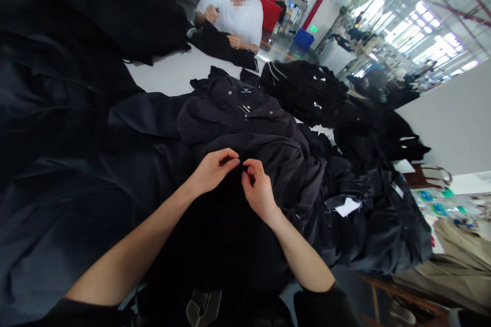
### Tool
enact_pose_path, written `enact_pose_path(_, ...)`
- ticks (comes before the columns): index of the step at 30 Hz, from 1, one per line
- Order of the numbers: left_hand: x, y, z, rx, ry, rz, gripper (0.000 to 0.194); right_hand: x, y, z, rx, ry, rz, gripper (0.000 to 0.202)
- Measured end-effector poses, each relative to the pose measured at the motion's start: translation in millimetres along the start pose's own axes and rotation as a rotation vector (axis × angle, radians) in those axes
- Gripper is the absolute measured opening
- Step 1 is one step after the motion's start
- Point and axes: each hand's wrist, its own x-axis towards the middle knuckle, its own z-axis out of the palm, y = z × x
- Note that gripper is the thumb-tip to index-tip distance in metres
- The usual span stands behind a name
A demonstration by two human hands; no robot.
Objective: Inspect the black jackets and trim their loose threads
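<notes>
Close together, the person's two bare hands meet at the middle of the view, over the lower part of a dark garment [245, 125] spread out in front of the body. Both forearms rise from the bottom corners, bare below dark sleeves, and slant inward to form a peak. The left hand [213, 171] is turned palm inward, wrist slightly bent, its thumb and forefinger drawn nearly together and aimed rightward. Facing it, the right hand [261, 191] curls more tightly, with forefinger and thumb bent round a small gap. Only a narrow space parts the two sets of fingertips; whether either pinches a bit of the dark cloth, one cannot tell.

The garment's collar lies beyond the hands, away from the person, with a label [244, 109] inside the neck and a round snap [271, 112] on its right side. Dark cloth [69, 138] covers the left side, and a heap of dark clothing [376, 225] lies to the right. Across the white table [164, 72], a co-worker [240, 15] in a white shirt handles black fabric [220, 46].
</notes>
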Motion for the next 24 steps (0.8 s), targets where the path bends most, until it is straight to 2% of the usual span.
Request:
enact_pose_path(5,-1,-5,6.5,-0.087,0.109,-0.071,0.02,-10,2,10,0.112,-0.053,0.003,0.018)
enact_pose_path(9,-3,-5,10.9,-0.174,0.163,-0.133,0.02,-14,7,17,0.152,-0.03,0.03,0.014)
enact_pose_path(15,-4,-4,13.3,-0.287,0.132,-0.208,0.023,-12,14,20,0.211,0.034,0.088,0.012)
enact_pose_path(24,-4,-9,16.0,-0.396,0.133,-0.246,0.026,-10,14,20,0.218,0.044,0.098,0.01)
